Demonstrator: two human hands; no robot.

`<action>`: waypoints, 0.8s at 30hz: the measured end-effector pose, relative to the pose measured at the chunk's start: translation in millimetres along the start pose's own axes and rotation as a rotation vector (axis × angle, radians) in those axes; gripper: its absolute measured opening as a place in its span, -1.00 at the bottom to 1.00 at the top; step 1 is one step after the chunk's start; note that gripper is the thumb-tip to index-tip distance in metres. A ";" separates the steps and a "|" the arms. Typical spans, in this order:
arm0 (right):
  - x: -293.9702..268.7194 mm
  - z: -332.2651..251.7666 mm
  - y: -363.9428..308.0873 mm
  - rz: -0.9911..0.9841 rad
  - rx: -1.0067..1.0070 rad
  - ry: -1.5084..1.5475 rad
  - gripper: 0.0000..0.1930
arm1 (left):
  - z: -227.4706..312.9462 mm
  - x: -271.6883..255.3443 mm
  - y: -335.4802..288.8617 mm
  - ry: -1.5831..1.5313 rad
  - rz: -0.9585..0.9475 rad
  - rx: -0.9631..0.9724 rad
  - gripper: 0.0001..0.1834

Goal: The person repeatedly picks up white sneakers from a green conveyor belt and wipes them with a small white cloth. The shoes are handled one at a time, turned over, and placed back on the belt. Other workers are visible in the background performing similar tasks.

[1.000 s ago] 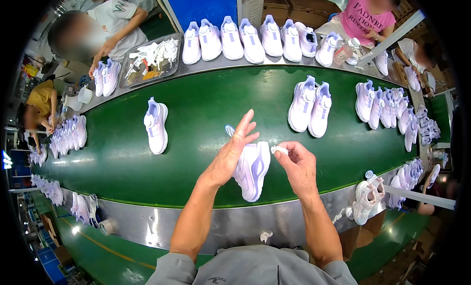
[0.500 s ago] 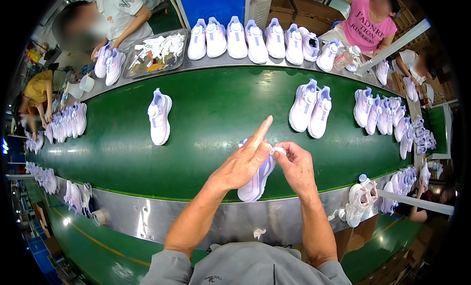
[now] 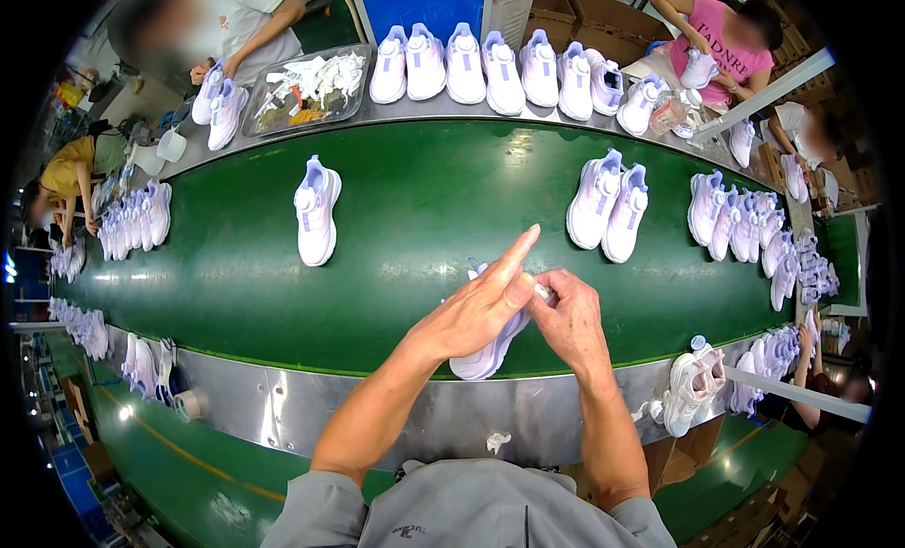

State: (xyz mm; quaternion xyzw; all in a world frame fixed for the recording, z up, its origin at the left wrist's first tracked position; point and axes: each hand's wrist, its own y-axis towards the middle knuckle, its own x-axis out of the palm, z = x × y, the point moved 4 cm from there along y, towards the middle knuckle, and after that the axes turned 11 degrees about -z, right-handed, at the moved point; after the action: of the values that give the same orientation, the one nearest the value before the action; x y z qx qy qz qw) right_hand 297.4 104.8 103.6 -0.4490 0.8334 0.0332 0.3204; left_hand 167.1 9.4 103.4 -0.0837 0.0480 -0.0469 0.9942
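Observation:
A lavender-and-white sneaker (image 3: 483, 359) lies on the green belt right in front of me, toe toward me, its upper part mostly covered by my hands. Fingers stretched out and held together, my left hand (image 3: 479, 308) is edge-on above that sneaker. My right hand (image 3: 572, 320) is closed in a pinch on a small white wad (image 3: 543, 292), like cloth or tissue, close to my left thumb. Most of the wad is hidden by the fingers. Farther off on the belt are a single sneaker (image 3: 317, 212) at left and a pair (image 3: 610, 209) at right.
Along the far metal ledge stands a row of sneakers (image 3: 464, 65) beside a clear tray (image 3: 351, 109) of white scraps. More sneakers (image 3: 726, 213) line the belt's right. A tape roll (image 3: 190, 405) and white shoes (image 3: 686, 393) sit on the near ledge. Co-workers sit across.
My hands stay over the sneaker; the right fingers now cover more of the white wad. The view has shifted slightly. Across the belt, the person in pink now holds up a sneaker.

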 end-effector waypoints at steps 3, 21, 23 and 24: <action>4.8 -1.1 -2.6 0.028 -0.052 -0.062 -0.86 | -0.5 -0.3 2.3 -0.067 0.004 -0.039 0.03; 30.2 -0.4 -23.1 0.184 -0.317 -0.128 -0.82 | -18.1 -14.8 13.3 -0.218 0.100 -0.177 0.01; 31.3 1.0 -21.4 0.173 -0.314 -0.155 -0.81 | -18.0 -15.1 14.6 -0.208 0.106 -0.151 0.01; 33.2 1.8 -21.0 0.167 -0.324 -0.174 -0.81 | -18.1 -15.2 15.3 -0.203 0.108 -0.139 0.01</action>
State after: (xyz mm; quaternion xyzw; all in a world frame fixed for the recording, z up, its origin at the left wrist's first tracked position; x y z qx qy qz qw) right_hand 301.5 68.8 88.4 -0.4195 0.8208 0.2318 0.3108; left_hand 151.5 23.0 84.4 -0.1539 -0.0455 0.0190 0.9869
